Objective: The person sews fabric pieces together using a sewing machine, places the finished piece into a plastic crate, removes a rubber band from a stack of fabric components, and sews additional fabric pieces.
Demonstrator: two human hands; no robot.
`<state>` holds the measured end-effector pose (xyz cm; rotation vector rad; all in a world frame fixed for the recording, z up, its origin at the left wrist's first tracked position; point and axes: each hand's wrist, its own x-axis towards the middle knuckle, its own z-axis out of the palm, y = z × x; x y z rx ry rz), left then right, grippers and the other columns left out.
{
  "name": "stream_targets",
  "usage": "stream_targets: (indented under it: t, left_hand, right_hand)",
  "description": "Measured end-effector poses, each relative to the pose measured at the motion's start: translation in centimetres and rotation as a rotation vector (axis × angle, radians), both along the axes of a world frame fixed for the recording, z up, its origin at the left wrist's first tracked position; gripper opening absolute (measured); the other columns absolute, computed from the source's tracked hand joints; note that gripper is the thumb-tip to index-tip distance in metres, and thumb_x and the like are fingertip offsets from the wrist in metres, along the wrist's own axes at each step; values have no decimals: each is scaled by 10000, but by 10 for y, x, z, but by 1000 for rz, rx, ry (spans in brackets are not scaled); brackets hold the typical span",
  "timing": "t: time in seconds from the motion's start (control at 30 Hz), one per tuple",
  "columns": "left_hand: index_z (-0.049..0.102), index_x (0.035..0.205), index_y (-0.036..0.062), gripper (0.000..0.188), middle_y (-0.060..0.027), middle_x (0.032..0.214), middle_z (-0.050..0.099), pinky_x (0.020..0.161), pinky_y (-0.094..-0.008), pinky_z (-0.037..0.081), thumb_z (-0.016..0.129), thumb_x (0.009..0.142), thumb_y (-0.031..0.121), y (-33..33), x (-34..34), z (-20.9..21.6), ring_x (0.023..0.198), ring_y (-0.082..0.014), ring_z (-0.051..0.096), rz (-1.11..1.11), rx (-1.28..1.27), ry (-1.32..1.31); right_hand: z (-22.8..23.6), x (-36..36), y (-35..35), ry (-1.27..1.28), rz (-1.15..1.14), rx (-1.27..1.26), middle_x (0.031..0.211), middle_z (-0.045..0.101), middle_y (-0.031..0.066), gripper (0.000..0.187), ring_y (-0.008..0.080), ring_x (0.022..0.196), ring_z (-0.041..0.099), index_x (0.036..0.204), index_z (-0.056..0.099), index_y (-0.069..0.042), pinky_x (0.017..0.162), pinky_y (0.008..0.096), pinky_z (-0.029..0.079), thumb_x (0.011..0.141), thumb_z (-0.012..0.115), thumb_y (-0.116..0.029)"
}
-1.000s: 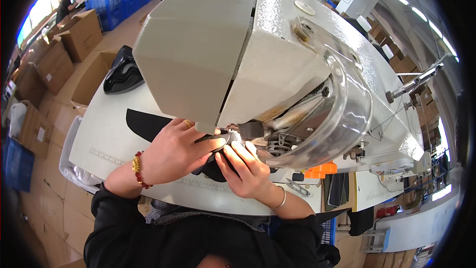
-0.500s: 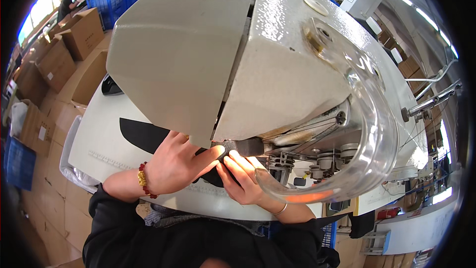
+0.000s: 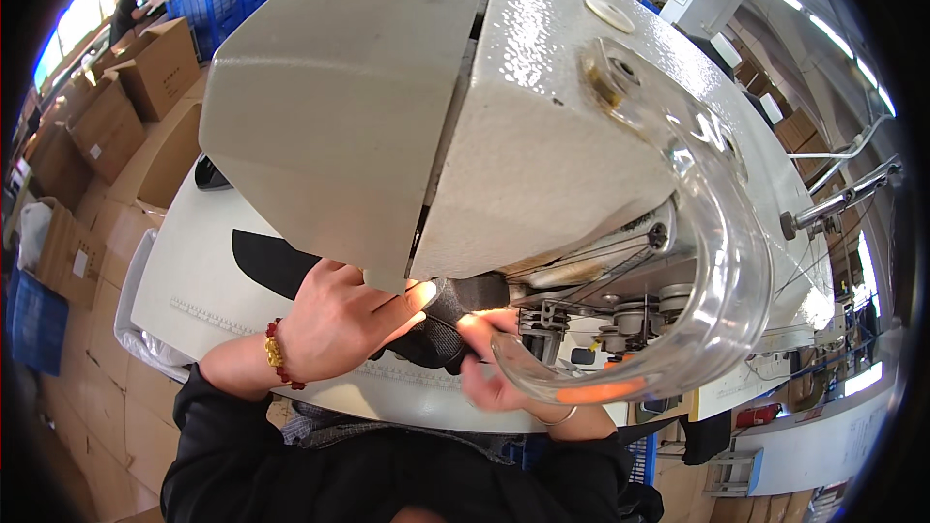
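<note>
Black fabric (image 3: 441, 341) with a mesh-like surface is bunched beneath the head of a pale sewing machine (image 3: 320, 107), in a small patch of bright light. A smooth, dark flat piece (image 3: 266, 261) extends left across the white table. My left hand (image 3: 339, 320) presses down on the fabric, its thumb and a finger closed on it close to the needle area; other fingertips are hidden. At the fabric's right edge, my right hand (image 3: 494, 368) has its fingers parted and slightly blurred. A clear curved guard (image 3: 722, 261) covers part of it.
White sewing table (image 3: 194, 261) with a ruler strip (image 3: 218, 318) lies around the machine. Thread guides and tension discs (image 3: 620, 329) sit right of my right hand. Cardboard boxes (image 3: 160, 68) and blue crates (image 3: 213, 15) stand at left; a person (image 3: 126, 12) is farther back.
My right hand has drawn back down and slightly right from the fabric, its fingers spreading, so more of the mesh-like fabric shows. My left hand has barely moved.
</note>
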<state>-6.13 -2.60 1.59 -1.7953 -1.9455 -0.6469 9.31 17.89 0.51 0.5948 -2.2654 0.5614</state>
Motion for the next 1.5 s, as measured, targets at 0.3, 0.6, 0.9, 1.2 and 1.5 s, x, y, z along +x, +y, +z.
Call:
stream_targets:
  t: [0.3,0.6,0.9,1.2,1.5]
  left_hand:
    - [722,1076,117,363,4,884,668,785,-384,502,845,740,180,3,5,10,905,-226,612,-32,62,-131]
    - [730,1079,99,360,-13,944,667,808,-393,501,829,739,158,12,9,-2,922,-246,607,5,128,-168]
    - [718,970,58,232,-42,949,671,811,-397,500,783,760,134,15,8,-9,934,-263,608,54,108,-82]
    - [695,1180,61,466,-119,1239,630,1000,-419,480,727,715,32,-9,-9,21,1159,-318,578,-174,-148,-246]
    - [699,1242,120,555,-115,1288,624,883,-400,521,710,716,-56,-15,-55,38,1099,-319,610,-489,-396,-594]
  right_hand:
    - [2,0,30,-327,-145,-210,1124,685,173,429,282,965,683,1200,663,31,802,363,558,791,747,-69]
    - [-3,5,10,-247,-125,-52,1102,673,189,533,303,976,660,1242,642,20,831,396,538,775,826,-158]
    - [-59,-9,-5,132,-231,92,1094,683,203,421,327,943,682,1182,690,53,812,397,561,791,809,-47]
    - [-51,-8,-6,201,-241,192,1055,706,219,356,305,871,713,1095,733,37,772,366,595,768,811,-82]
    - [-43,-8,-5,249,-214,296,1071,691,233,405,327,900,697,1136,713,50,816,391,580,754,812,-40]
